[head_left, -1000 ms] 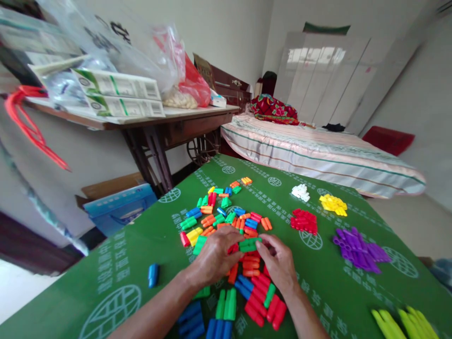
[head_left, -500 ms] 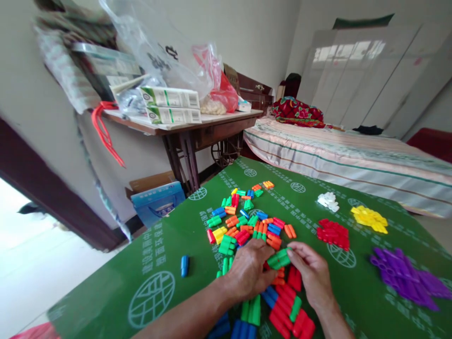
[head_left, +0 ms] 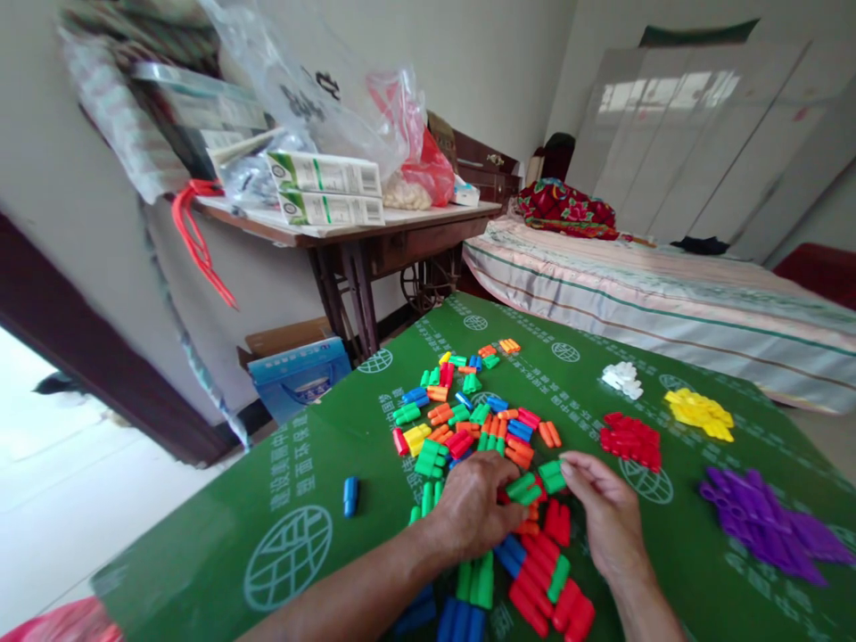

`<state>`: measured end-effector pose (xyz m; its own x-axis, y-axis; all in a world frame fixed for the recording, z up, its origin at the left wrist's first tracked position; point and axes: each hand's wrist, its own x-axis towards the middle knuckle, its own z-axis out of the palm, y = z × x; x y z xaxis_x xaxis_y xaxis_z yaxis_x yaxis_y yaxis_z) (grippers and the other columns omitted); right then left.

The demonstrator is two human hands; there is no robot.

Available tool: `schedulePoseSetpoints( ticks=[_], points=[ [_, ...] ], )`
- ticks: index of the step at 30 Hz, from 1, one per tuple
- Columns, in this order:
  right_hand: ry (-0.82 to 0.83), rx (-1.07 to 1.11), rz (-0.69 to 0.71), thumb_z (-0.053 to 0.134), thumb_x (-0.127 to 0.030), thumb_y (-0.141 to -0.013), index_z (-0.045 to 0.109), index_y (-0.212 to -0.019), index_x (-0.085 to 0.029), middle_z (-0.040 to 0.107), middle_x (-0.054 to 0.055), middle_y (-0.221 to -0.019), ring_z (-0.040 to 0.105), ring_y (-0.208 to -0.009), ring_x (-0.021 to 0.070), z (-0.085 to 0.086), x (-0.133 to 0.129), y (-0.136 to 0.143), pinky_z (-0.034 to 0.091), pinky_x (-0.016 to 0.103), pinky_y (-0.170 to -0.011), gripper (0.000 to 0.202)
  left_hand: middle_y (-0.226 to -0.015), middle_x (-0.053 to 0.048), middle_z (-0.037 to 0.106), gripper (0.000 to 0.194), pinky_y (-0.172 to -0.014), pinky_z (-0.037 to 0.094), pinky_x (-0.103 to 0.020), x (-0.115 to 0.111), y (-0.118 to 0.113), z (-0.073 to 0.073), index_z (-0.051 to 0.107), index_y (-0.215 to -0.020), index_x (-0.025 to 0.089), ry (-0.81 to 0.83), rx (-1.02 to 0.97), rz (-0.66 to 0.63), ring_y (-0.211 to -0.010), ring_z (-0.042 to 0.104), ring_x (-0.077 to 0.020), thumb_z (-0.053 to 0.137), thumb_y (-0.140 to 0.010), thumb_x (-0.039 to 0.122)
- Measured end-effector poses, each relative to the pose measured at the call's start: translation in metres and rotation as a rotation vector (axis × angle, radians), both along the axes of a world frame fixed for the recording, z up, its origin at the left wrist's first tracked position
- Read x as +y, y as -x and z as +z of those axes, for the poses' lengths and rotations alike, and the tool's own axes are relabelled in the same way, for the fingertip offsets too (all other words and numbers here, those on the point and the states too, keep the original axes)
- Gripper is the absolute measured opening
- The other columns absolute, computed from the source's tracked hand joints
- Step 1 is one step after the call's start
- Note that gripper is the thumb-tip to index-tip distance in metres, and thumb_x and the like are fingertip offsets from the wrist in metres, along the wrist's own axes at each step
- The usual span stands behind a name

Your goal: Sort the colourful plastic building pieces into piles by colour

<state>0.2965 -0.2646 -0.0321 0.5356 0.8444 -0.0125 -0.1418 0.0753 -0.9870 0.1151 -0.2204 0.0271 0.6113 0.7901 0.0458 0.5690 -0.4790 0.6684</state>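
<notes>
Between the thumb and fingers of my left hand [head_left: 476, 506] is a green piece [head_left: 522, 488], above the pile of coloured plastic pieces. My right hand [head_left: 602, 501] pinches another green piece [head_left: 552, 476] at its right end, and a gap separates the two. Red pieces [head_left: 535, 571] and blue pieces [head_left: 461, 621] lie close below my hands. Farther back are mixed orange, green, red and blue pieces, among them an orange one [head_left: 549, 435]. My left hand and forearm hide part of the pile.
On the green tabletop [head_left: 193, 544], a single blue piece [head_left: 350, 497] lies left. White [head_left: 621, 380], yellow [head_left: 699, 415], red [head_left: 629, 441] and purple [head_left: 769, 522] piles lie right. Behind stand a cluttered table [head_left: 401, 218] and a bed [head_left: 642, 303].
The green pieces that were together between my hands are now apart. My right hand has moved slightly right with one part, while my left hand stays almost in place with the other.
</notes>
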Motion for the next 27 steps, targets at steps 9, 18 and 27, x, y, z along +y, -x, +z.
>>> schedulePoseSetpoints(
  ticks=[9,18,27],
  points=[
    [0.005,-0.046,0.101,0.075,-0.040,-0.066,0.070,-0.088,-0.017,0.069,0.003,-0.079,0.060,-0.070,0.0156,0.0008,0.0013,0.0102,0.048,0.027,-0.067,0.032,-0.075,0.000,0.059,0.010,-0.062,0.035,-0.024,-0.0004,-0.0003,-0.0036,0.061,-0.075,0.019,-0.005,-0.030,-0.033,-0.074,0.051,-0.0143,0.064,-0.066,0.023],
    [0.019,-0.097,0.165,0.074,-0.039,-0.068,0.069,-0.092,-0.020,0.070,0.003,-0.085,0.060,-0.075,0.0159,-0.0016,-0.0015,0.0097,0.048,0.026,-0.069,0.031,-0.069,0.001,0.055,0.012,-0.063,0.035,-0.023,-0.0036,-0.0027,-0.0087,0.053,-0.065,0.018,-0.037,-0.097,-0.044,-0.071,0.050,-0.0130,0.064,-0.068,0.023],
    [0.005,-0.067,0.170,0.075,-0.038,-0.068,0.068,-0.094,-0.019,0.070,0.004,-0.085,0.061,-0.076,0.0162,0.0012,-0.0028,0.0106,0.049,0.026,-0.069,0.032,-0.073,0.000,0.057,0.011,-0.063,0.035,-0.024,-0.0031,-0.0020,-0.0060,0.061,-0.076,0.018,-0.069,-0.071,-0.024,-0.074,0.052,-0.0146,0.064,-0.069,0.026]
  ],
)
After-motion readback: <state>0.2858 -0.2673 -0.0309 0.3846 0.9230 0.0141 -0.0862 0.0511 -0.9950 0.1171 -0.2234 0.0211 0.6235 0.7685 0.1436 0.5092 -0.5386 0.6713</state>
